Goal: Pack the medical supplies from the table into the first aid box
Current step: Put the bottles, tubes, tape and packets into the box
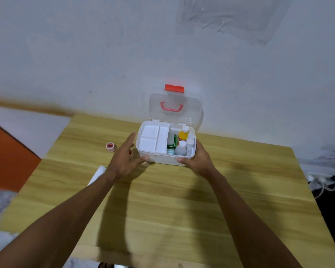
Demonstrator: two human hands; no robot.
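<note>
First aid box point(162, 159) sits open on the wooden table point(182, 200), lid up, with bottles point(181, 148) already inside. Our left hand point(127, 158) is open, fingers straight, against the box's left side. Our right hand point(198, 158) wraps round the box's right front corner. We think we are steadying the box. Left of the box wait a tape roll point(110, 147) and a white bandage roll point(98, 174). Next we must let go and reach left for them.
</note>
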